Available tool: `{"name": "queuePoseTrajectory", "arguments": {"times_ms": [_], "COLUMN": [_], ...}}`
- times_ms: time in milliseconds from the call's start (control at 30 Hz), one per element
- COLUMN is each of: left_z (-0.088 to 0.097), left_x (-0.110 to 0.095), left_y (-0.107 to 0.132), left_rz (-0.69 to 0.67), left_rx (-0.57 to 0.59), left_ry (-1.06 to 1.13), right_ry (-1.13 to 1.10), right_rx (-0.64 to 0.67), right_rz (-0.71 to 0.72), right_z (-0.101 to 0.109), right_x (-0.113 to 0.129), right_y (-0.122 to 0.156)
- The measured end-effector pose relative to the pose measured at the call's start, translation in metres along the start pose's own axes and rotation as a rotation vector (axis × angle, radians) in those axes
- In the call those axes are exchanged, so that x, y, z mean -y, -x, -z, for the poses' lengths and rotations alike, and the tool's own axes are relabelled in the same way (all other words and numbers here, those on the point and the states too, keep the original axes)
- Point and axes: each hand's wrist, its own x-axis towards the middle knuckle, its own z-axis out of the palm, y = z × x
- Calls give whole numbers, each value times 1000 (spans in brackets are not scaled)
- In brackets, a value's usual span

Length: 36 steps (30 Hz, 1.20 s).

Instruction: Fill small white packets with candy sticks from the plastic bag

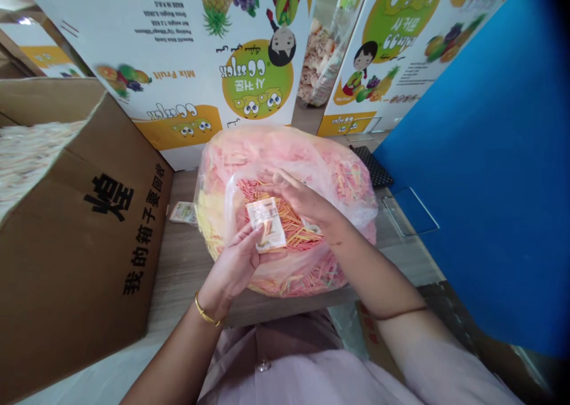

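Note:
My left hand (240, 256) holds a small printed packet (267, 227) between thumb and fingers, face up. Under it lies a large clear plastic bag (285, 141), its mouth open over many thin pink, orange and yellow sticks (296, 227). My right hand (300, 197) hovers over the open bag, just right of the packet, with its fingers stretched out and nothing seen in them. Another pale packet (312, 225) lies partly visible on the sticks below my right wrist.
At left stands an open brown carton (120, 239) filled with pale pieces. White printed boxes (178, 54) line the back, with a clear bag of pinkish pieces (317, 60) between them. A blue panel (481, 173) rises at right. A flat packet (182, 212) lies on the table (176, 262).

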Motion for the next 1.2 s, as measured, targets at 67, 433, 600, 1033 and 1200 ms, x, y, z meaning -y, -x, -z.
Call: {"name": "queuePoseTrajectory", "arguments": {"times_ms": [67,433,600,1033,1200], "left_z": [0,3,6,4,12], "left_x": [-1,0,4,4,7], "left_y": [1,0,-2,-2,-6], "left_rz": [-9,-60,-64,-119,-164], "left_rx": [23,56,16,3,-46], "left_ry": [24,-7,-200,-130,-316], "right_ry": [99,64,117,-123,-26], "right_rx": [45,61,-1,46,25], "right_rz": [-10,-69,11,-46,-11], "right_z": [1,-8,-9,-11,-12], "right_x": [-5,-17,-16,-22,-25], "right_y": [0,4,6,12,11]}}
